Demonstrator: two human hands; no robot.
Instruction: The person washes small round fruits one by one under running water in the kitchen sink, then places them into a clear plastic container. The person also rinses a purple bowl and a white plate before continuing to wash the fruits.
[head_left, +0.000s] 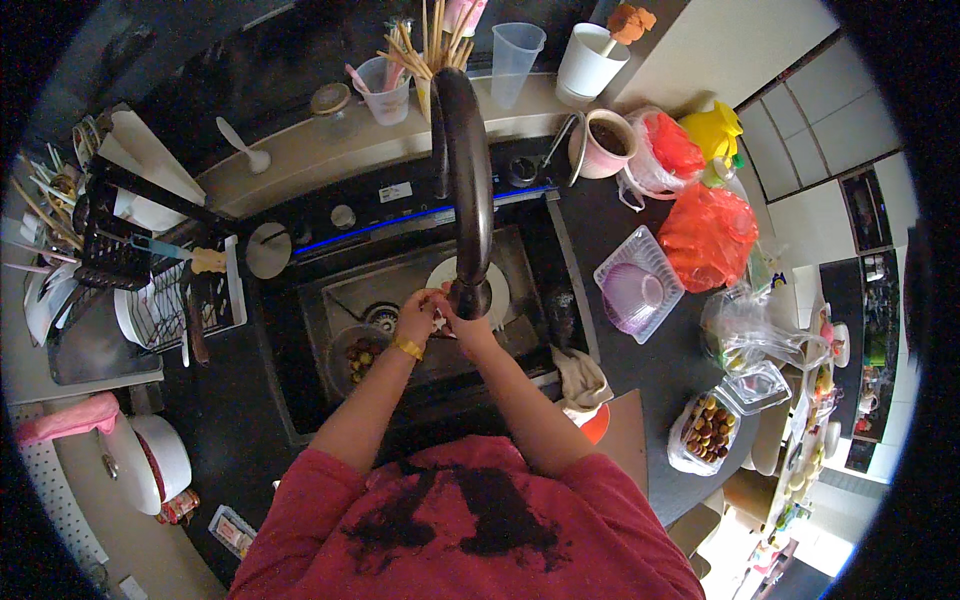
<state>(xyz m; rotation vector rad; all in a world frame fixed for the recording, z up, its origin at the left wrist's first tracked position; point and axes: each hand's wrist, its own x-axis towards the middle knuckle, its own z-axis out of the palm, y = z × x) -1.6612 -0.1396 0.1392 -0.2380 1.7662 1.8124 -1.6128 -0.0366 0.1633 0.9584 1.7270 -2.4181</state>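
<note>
My left hand (417, 318), with a yellow band at the wrist, meets my right hand (466, 331) beneath the dark faucet (474, 187). The fingers are bunched together around something small and partly whitish, too covered to name. Part of my right hand is hidden behind the spout head. Below both hands, a white plate (442, 274) lies in the dark sink (517, 259). Left of my left wrist, a clear bowl (335, 352) in the sink holds small green and reddish pieces, perhaps fruit. The metal drain (381, 318) shows just beside my left hand.
A dish rack (214, 300) stands left of the sink. At right are a clear plastic tray (660, 289) with a purple piece, a red plastic bag (709, 238) and a box of small round fruit (705, 429). A cloth (579, 381) hangs over the sink's right front edge.
</note>
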